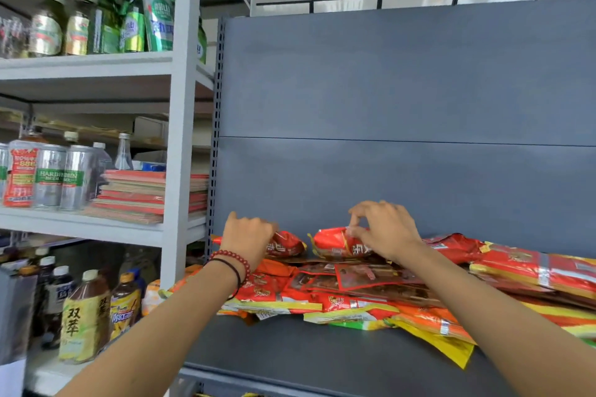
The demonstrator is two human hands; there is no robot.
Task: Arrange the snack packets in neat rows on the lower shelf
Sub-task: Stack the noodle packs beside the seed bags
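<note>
Head view: the left hand [248, 235], a bead bracelet [233, 257] on its wrist, curls its fingers round the left red packet [287, 243]. The right hand [385, 232] pinches the top edge of the right red packet [333, 240]. Both packets stand at the back of the grey shelf [306, 351], close to the back panel [403, 138] and near each other. A loose heap of snack packets [354, 296] lies flat before them. To the left stands a white rack [180, 126] with bottles and cans.
</note>
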